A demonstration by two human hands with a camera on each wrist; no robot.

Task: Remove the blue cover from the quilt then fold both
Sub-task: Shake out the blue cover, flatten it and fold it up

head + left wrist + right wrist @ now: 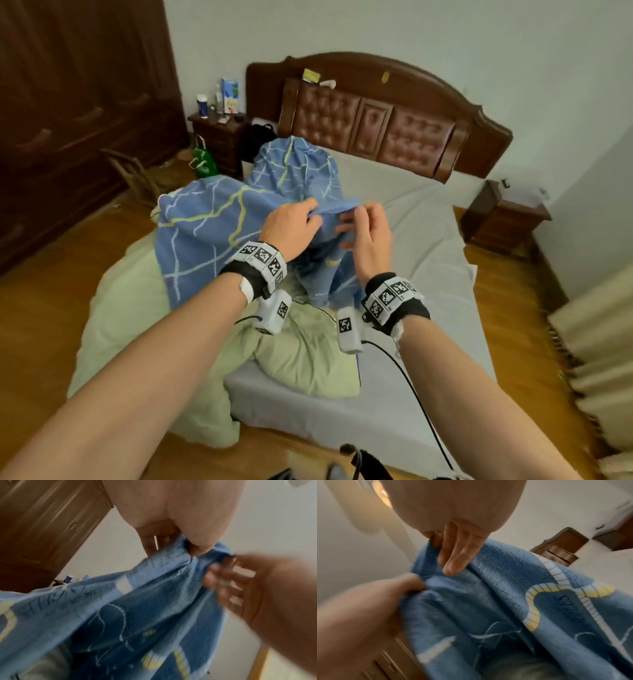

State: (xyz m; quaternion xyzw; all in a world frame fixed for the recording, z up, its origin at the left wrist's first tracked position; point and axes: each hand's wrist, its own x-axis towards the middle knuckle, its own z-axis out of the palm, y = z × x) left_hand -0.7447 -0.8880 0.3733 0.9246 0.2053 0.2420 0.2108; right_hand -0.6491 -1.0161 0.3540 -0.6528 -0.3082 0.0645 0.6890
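Pinching the blue cover [219, 226] at its raised edge with left hand [294, 222] and right hand [366, 229], we judge it light, limp, best gathered along hems.

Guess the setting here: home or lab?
Most likely a home bedroom. A bed with a padded wooden headboard fills the view, a nightstand with bottles stands beside it, and a dark wooden wardrobe lines the left wall.

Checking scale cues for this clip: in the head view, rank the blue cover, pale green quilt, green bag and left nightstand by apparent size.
1. Pale green quilt and blue cover: too close to rank.
2. Left nightstand.
3. Green bag, smallest, though farther from the camera.
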